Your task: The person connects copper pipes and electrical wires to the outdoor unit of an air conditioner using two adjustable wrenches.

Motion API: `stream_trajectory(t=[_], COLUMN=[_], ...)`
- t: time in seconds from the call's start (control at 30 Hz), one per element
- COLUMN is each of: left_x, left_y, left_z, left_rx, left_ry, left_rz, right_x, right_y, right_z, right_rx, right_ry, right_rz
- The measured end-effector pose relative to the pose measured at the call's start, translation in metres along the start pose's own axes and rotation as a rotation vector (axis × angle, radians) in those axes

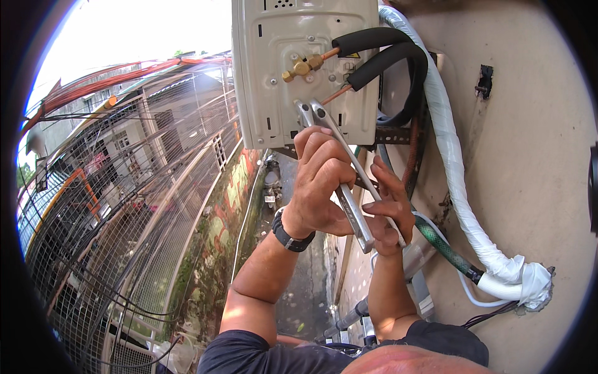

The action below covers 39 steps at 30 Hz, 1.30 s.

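Two silver wrenches meet at the lower pipe connection on the cream metal side of an air-conditioner outdoor unit (255,93). My left hand (321,181), with a black watch at its wrist, is wrapped round the left wrench (355,218). My right hand (392,209) grips the lower part of the right wrench (349,144), fingers partly bent along its handle. The handles run close together and slant down to the right. Their heads hide most of the fitting, where a thin copper pipe (337,95) comes in. Above sits a brass valve (303,67) with another copper pipe.
Black foam-covered pipes (414,68) loop beside the unit. A white wrapped pipe bundle (450,149) runs down the beige wall (523,156) into a hole, near a green hose (439,240). Tangled cables (93,249) and mesh fencing fill the left. Far below, a motorcycle (272,181) stands in an alley.
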State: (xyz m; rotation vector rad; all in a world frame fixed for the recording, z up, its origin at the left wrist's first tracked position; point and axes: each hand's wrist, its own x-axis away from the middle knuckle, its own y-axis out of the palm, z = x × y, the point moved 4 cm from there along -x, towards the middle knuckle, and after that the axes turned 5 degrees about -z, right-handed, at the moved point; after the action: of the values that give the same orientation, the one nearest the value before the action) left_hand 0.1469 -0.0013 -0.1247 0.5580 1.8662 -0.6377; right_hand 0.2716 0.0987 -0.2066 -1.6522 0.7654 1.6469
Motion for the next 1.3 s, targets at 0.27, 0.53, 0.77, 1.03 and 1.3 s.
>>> stream_trajectory(t=[0.27, 0.53, 0.77, 1.03, 1.3], left_x=[0.009, 0.01, 0.012, 0.009, 0.007], left_y=[0.005, 0.001, -0.002, 0.005, 0.006], left_z=[-0.005, -0.008, -0.003, 0.002, -0.002], left_rx=[0.014, 0.141, 0.225, 0.26, 0.245], left_ry=[0.018, -0.002, -0.129, -0.151, -0.149], left_rz=[0.075, 0.039, 0.142, 0.283, 0.269], right_x=[-0.012, -0.034, -0.031, -0.029, -0.039], right_y=[0.014, 0.016, 0.021, 0.023, 0.026], right_z=[0.004, -0.024, -0.024, -0.016, -0.021], right_rx=[-0.145, -0.022, -0.005, -0.142, -0.177], right_ry=[-0.072, -0.105, -0.139, -0.176, -0.186], right_rz=[0.214, 0.015, -0.041, 0.002, 0.06])
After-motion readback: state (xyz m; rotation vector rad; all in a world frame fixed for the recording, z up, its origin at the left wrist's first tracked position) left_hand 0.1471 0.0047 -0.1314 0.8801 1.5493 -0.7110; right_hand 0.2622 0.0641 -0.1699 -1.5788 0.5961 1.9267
